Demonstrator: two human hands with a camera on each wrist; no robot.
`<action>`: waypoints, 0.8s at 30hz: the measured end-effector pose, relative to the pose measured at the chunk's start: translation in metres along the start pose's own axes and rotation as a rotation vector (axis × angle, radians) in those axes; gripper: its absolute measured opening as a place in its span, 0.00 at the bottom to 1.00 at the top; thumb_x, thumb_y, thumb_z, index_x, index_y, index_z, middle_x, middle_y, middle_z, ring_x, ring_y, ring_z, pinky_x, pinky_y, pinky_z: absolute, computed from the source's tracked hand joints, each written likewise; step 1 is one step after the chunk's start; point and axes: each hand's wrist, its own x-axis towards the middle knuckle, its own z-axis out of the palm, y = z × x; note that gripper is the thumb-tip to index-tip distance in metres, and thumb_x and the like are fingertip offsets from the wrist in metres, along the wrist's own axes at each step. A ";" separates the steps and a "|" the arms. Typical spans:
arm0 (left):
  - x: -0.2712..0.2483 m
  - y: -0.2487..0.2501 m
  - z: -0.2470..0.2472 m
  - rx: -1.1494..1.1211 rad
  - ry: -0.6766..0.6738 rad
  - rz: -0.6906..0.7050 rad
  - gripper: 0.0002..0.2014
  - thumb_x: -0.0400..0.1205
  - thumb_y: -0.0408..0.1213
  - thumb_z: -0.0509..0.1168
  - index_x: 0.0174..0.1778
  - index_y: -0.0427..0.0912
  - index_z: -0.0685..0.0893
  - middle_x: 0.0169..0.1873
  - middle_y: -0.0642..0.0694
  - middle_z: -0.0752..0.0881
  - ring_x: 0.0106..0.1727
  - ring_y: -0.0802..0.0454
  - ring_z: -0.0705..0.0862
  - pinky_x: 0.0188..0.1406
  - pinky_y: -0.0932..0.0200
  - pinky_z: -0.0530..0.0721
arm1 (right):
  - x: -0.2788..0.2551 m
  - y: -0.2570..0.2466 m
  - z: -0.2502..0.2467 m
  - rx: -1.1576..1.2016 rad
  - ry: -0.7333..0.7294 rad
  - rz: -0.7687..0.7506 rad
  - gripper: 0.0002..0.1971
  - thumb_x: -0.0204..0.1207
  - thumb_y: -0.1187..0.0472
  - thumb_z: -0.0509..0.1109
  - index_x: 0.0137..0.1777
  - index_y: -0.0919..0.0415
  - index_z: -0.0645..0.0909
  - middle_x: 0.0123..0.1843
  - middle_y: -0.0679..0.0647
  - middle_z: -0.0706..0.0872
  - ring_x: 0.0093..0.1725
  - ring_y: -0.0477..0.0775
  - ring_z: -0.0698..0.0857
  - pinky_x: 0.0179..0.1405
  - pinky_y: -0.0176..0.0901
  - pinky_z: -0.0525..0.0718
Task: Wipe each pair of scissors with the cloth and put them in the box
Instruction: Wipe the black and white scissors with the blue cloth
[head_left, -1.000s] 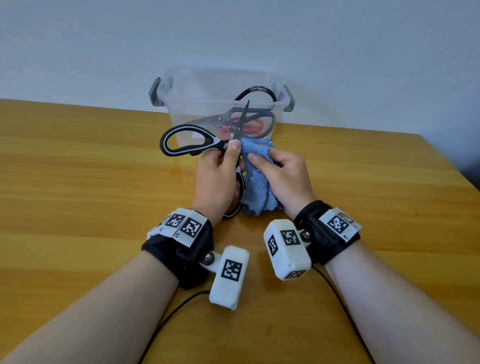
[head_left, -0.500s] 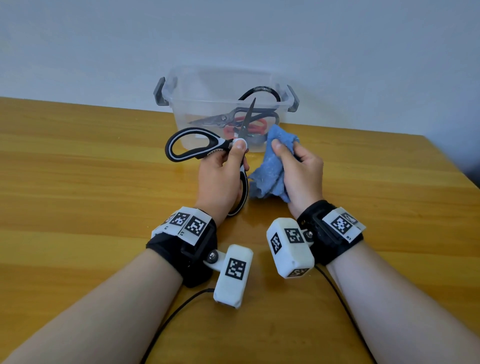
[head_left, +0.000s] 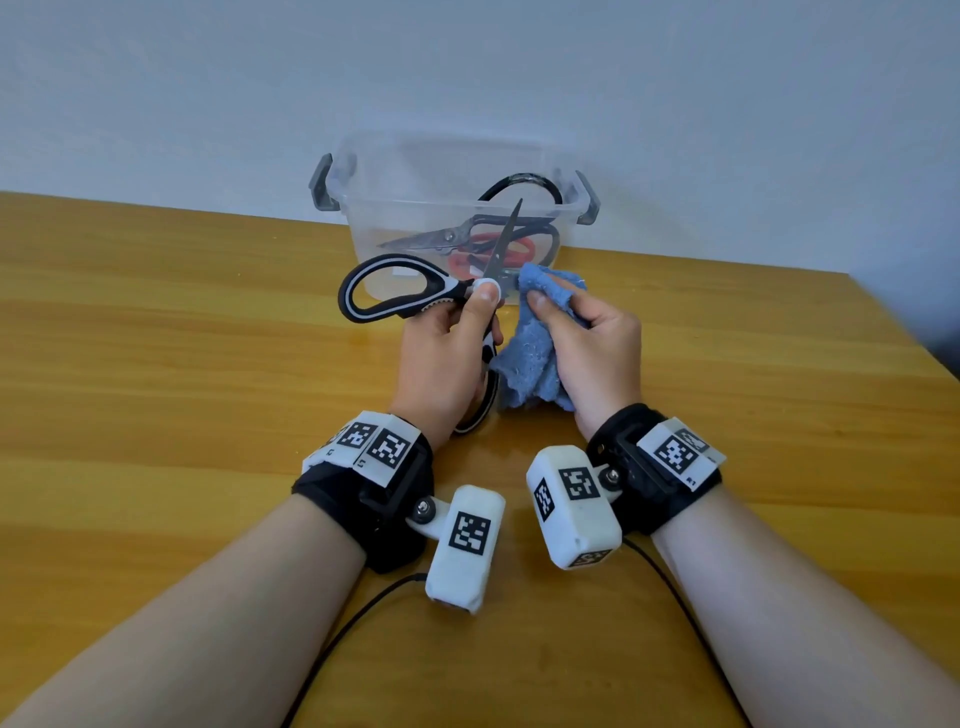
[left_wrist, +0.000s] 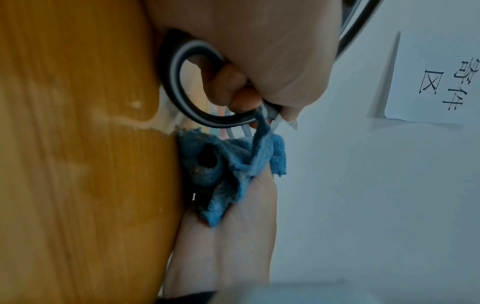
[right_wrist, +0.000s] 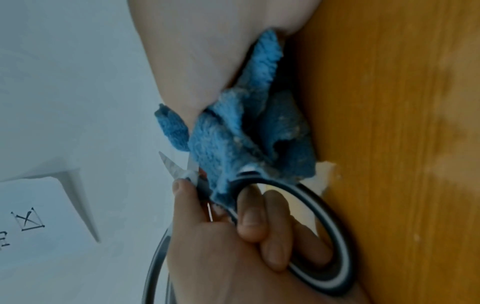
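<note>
blue cloth (head_left: 535, 358) in right hand (head_left: 592, 353) meets black-handled scissors (head_left: 410, 296).

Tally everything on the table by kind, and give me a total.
Box: 1
Cloth: 1
Scissors: 3 that I can make out (black-and-white pair, held; black-handled pair and red-handled pair, boxed)
Total: 5

A white sheet (left_wrist: 436, 76) on the wall bears the characters 寄件区; wrist tags (head_left: 675, 453) carry square codes
</note>
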 end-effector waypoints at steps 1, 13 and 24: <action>-0.001 0.001 0.000 0.008 -0.001 0.015 0.25 0.92 0.46 0.61 0.36 0.29 0.79 0.16 0.51 0.72 0.16 0.52 0.70 0.19 0.63 0.69 | 0.003 0.001 -0.002 0.004 0.054 0.010 0.10 0.79 0.61 0.78 0.37 0.48 0.91 0.35 0.48 0.92 0.37 0.46 0.89 0.40 0.45 0.88; 0.000 0.003 -0.003 -0.073 0.098 0.016 0.23 0.93 0.48 0.58 0.37 0.36 0.78 0.17 0.53 0.68 0.17 0.48 0.68 0.15 0.63 0.66 | 0.015 0.005 -0.012 0.269 0.186 0.014 0.12 0.84 0.66 0.71 0.59 0.49 0.90 0.47 0.53 0.90 0.37 0.59 0.88 0.23 0.49 0.86; 0.002 0.001 -0.004 -0.055 0.112 0.017 0.22 0.93 0.47 0.59 0.37 0.35 0.79 0.17 0.53 0.72 0.18 0.50 0.70 0.16 0.63 0.68 | 0.006 0.003 -0.006 0.240 -0.175 -0.005 0.17 0.75 0.68 0.72 0.56 0.47 0.93 0.62 0.54 0.92 0.68 0.61 0.87 0.69 0.68 0.84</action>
